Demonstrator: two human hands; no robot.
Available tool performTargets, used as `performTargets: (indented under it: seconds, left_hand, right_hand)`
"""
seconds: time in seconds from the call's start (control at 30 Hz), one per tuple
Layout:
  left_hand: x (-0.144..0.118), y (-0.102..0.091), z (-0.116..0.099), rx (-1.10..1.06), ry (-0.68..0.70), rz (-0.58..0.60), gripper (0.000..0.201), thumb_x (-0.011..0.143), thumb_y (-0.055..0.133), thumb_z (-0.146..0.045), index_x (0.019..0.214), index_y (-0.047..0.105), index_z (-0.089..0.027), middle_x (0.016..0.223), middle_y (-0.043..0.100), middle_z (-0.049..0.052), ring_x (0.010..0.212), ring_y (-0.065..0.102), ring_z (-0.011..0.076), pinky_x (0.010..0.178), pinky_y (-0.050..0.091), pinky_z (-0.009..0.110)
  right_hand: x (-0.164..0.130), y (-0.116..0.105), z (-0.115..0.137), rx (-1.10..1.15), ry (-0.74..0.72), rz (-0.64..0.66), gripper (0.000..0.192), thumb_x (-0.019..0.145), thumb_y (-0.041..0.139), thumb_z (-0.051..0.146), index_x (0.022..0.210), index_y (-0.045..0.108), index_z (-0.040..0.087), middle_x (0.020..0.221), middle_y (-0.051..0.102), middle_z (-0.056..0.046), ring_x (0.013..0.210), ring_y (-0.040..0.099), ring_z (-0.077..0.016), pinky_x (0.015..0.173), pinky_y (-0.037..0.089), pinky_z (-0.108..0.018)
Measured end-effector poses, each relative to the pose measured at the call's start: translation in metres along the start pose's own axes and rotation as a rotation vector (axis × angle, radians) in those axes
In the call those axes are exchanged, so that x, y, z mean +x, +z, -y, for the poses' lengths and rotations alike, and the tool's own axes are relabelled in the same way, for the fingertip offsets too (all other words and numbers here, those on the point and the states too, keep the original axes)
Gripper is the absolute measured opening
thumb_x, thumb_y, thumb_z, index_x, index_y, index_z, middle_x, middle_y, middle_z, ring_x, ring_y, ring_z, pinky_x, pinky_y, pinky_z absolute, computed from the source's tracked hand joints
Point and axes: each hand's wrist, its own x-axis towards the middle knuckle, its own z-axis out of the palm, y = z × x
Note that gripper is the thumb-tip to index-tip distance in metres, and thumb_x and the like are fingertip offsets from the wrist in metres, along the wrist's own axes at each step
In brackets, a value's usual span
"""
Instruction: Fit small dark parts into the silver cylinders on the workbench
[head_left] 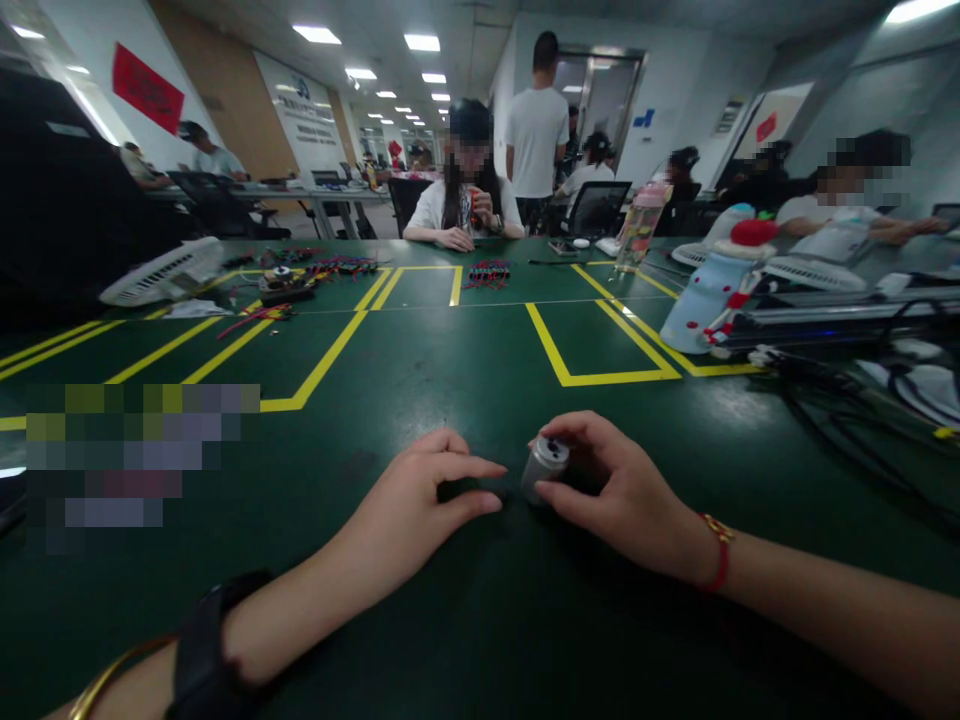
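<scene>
My right hand [622,490] grips a small silver metal cylinder [545,464], tilted, its lower end close to the green table [420,370]. A red string bracelet sits on that wrist. My left hand [420,505] rests on the table just left of the cylinder, fingers curled and pointing toward it, thumb and forefinger around a dark spot that I cannot make out. Whether it holds anything is unclear. A black watch band and a gold bangle are on my left wrist.
Yellow tape lines [592,378] mark boxes on the table. Wire bundles [489,272], a white fan [166,274], a light-blue bottle [705,290], a clear bottle [641,228] and black cables [847,400] lie further off. A person [465,190] sits opposite; others sit and stand around.
</scene>
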Motion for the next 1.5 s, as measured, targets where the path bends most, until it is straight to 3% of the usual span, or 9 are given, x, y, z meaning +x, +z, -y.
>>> performTargets:
  seconds: [0.1,0.27,0.43,0.6,0.77,0.93,1.07,1.3,1.5]
  left_hand:
    - [-0.010,-0.025,0.008,-0.029,-0.118,-0.061,0.027,0.087,0.060,-0.045,0.110,0.070,-0.034,0.096,0.060,-0.001,0.078,0.057,0.0163,0.069,0.043,0.028]
    - [-0.032,-0.064,0.040,-0.041,-0.429,-0.324,0.037,0.088,0.053,-0.055,0.104,0.069,-0.027,0.093,0.063,-0.002,0.085,0.056,0.0189,0.073,0.039,0.028]
    - [-0.042,-0.068,0.051,-0.187,-0.549,-0.362,0.046,0.088,0.048,-0.060,0.112,0.064,-0.024,0.068,0.047,-0.006,0.068,0.046,0.0156,0.061,0.035,0.024]
    - [-0.036,-0.065,0.037,-0.141,-0.562,-0.345,0.046,0.086,0.051,-0.059,0.107,0.067,-0.021,0.075,0.057,-0.003,0.072,0.051,0.0183,0.062,0.038,0.025]
    - [-0.034,-0.068,0.027,-0.026,-0.609,-0.308,0.042,0.084,0.053,-0.055,0.102,0.070,-0.021,0.089,0.070,0.001,0.081,0.060,0.0229,0.066,0.042,0.027]
    - [-0.035,-0.069,0.022,0.019,-0.585,-0.264,0.040,0.086,0.050,-0.052,0.102,0.070,-0.021,0.100,0.073,0.003,0.090,0.064,0.0257,0.071,0.044,0.029]
    - [-0.035,-0.067,0.024,0.023,-0.566,-0.262,0.040,0.088,0.049,-0.052,0.101,0.070,-0.021,0.104,0.072,0.004,0.096,0.063,0.0269,0.078,0.044,0.032]
    - [-0.033,-0.065,0.028,0.042,-0.549,-0.247,0.038,0.088,0.048,-0.052,0.100,0.069,-0.022,0.104,0.071,0.004,0.100,0.062,0.0275,0.085,0.043,0.034]
    - [-0.033,-0.065,0.032,0.038,-0.577,-0.256,0.039,0.087,0.048,-0.055,0.100,0.068,-0.024,0.103,0.072,0.003,0.099,0.062,0.0275,0.083,0.044,0.035]
  right_hand:
    - [0.005,-0.033,-0.015,-0.102,0.087,-0.171,0.045,0.077,0.068,0.038,0.115,0.052,0.020,0.109,0.064,-0.007,0.093,0.066,-0.0156,0.083,0.056,-0.030]
    - [-0.002,-0.126,-0.080,-0.586,0.290,-0.528,0.052,0.071,0.070,0.046,0.114,0.054,0.022,0.105,0.064,-0.008,0.085,0.064,-0.0199,0.078,0.053,-0.037]
    - [-0.014,-0.172,-0.112,-0.763,0.388,-0.612,0.051,0.072,0.066,0.049,0.112,0.053,0.021,0.108,0.061,-0.014,0.096,0.061,-0.0296,0.084,0.049,-0.049]
    - [-0.004,-0.110,-0.062,-1.016,-0.010,-0.479,0.066,0.076,0.065,0.051,0.131,0.048,0.019,0.142,0.041,-0.018,0.134,0.035,-0.0360,0.109,0.027,-0.056]
    - [0.012,-0.010,-0.003,-0.538,-0.240,0.160,0.050,0.086,0.057,0.046,0.132,0.053,0.026,0.131,0.053,-0.008,0.118,0.047,-0.0216,0.099,0.043,-0.042]
    - [0.017,0.013,0.007,-0.424,-0.233,0.299,0.025,0.095,0.043,0.028,0.096,0.066,0.019,0.102,0.061,-0.007,0.096,0.054,-0.0151,0.085,0.048,-0.032]
    - [0.009,-0.028,-0.005,-0.484,-0.133,0.154,0.021,0.093,0.046,0.030,0.099,0.063,0.019,0.101,0.061,-0.007,0.093,0.055,-0.0150,0.083,0.047,-0.031]
    - [-0.007,-0.149,-0.042,-1.016,0.145,-0.505,0.020,0.084,0.054,0.035,0.088,0.063,0.017,0.093,0.064,-0.009,0.083,0.056,-0.0166,0.075,0.041,-0.029]
    - [-0.014,-0.183,-0.068,-1.029,0.438,-0.425,0.027,0.083,0.054,0.040,0.089,0.066,0.016,0.096,0.065,-0.010,0.079,0.055,-0.0165,0.073,0.039,-0.029]
